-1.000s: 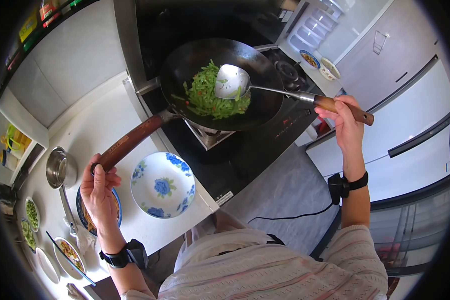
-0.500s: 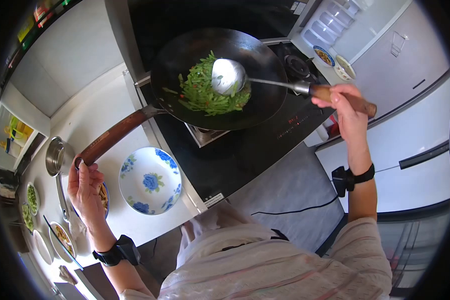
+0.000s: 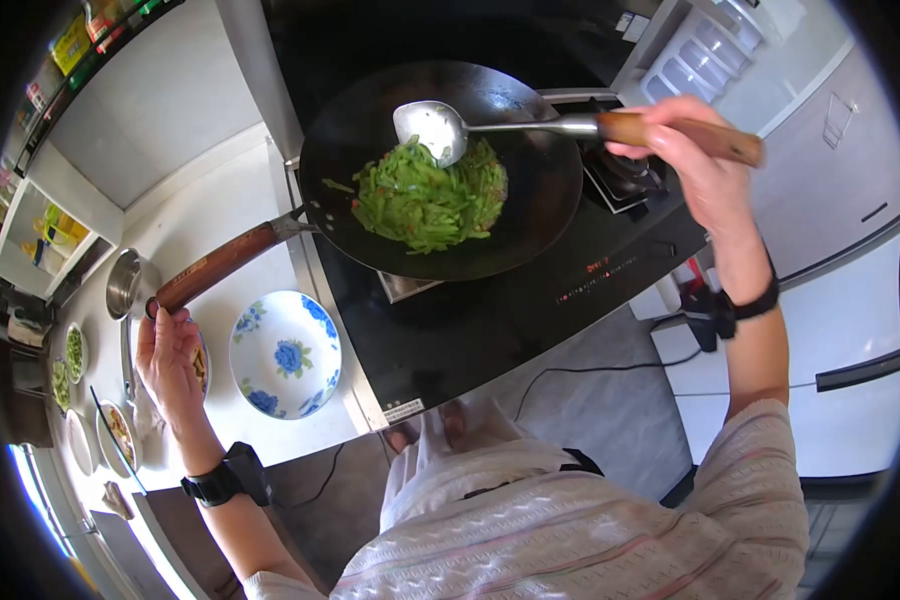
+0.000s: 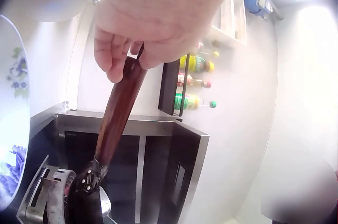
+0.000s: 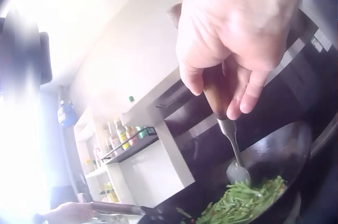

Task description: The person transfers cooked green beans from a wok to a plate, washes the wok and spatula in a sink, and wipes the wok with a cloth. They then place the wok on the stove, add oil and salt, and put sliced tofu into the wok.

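My left hand point(image 3: 170, 365) grips the end of the wok's brown wooden handle point(image 3: 220, 262), fingers curled about the tip in the left wrist view. The dark wok point(image 3: 540, 200) sits over the burner and holds a heap of sliced green vegetables point(image 3: 430, 205) with small red bits. In my right hand point(image 3: 705, 165) is the wooden handle of a metal spatula point(image 3: 435, 130). Its blade rests at the far edge of the heap, overlapping the greens. From the right wrist view, thumb and fingers wrap the spatula's handle point(image 5: 215, 94).
A white plate with blue flowers point(image 3: 315, 375) stands on the counter left of the black cooktop point(image 3: 450, 350). Farther left are a steel ladle point(image 3: 125, 285), a bowl point(image 3: 205, 375) behind the left hand, and several small dishes of chopped food. Bottles point(image 4: 195, 64) line a wall shelf.
The spatula blade has moved from over the middle of the greens to their far side. My right hand has gone up and to the right, still holding it. The left hand keeps the wok handle.
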Demonstrator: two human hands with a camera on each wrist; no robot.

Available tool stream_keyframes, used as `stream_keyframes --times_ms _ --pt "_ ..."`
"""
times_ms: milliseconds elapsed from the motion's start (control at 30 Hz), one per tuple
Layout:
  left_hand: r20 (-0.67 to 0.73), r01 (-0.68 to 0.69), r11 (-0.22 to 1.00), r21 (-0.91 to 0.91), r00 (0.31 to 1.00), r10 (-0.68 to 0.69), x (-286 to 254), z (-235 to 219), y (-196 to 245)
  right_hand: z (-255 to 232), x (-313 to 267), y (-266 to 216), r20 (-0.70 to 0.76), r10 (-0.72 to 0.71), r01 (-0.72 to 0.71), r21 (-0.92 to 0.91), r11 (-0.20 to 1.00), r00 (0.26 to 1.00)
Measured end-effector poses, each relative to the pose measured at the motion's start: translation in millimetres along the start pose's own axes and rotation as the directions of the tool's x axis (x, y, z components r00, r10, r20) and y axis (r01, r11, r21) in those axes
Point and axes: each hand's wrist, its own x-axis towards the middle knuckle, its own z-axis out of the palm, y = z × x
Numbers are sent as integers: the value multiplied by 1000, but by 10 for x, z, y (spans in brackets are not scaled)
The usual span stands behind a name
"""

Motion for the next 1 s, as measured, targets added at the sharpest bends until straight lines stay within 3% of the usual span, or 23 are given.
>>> stream_keyframes --times_ms 67,200,300,400,467,600,667,733,767,800,867,933,1000 --pt "7 2 1000 -5 1000 -2 -1 -9 -14 -2 -80 -200 -7 30 -30 -32 999 1000" --pt "1 -9 1000 6 1000 9 12 -28 -31 66 -234 2 -24 122 -122 -10 992 992" --pt "6 -13 1000 -19 1000 14 21 -45 -38 -87 -398 70 -282 236 -250 -13 968 930" --pt "19 -13 998 -61 1000 14 48 -64 -82 21 -490 237 -355 310 -284 126 951 882" --pt "34 -5 997 -73 999 8 54 -73 -79 3 -401 209 -351 323 -293 137 946 879" --pt "36 11 998 -68 999 -9 35 -69 -60 -229 -181 -251 -363 144 -222 -183 958 920" --pt "40 11 997 -78 999 -8 46 -86 -76 -237 -113 -276 -361 132 -234 -254 939 923" --pt "42 17 996 -92 999 -13 55 -100 -93 -80 -104 -67 -359 234 -294 -121 948 904" --pt "42 16 995 -96 999 -12 51 -98 -100 53 -102 51 -348 311 -319 34 947 884" --pt "48 19 993 -113 999 -13 48 -89 -102 122 -101 153 -285 301 -280 111 953 910" --pt "53 15 992 -127 999 -9 69 -85 -87 166 -48 148 -249 266 -244 116 963 931" --pt "61 22 994 -110 998 -16 53 -93 -82 122 44 75 -230 131 -143 -34 989 964" --pt "68 17 994 -108 998 -10 53 -80 -74 117 193 77 -184 114 -137 -118 983 976"
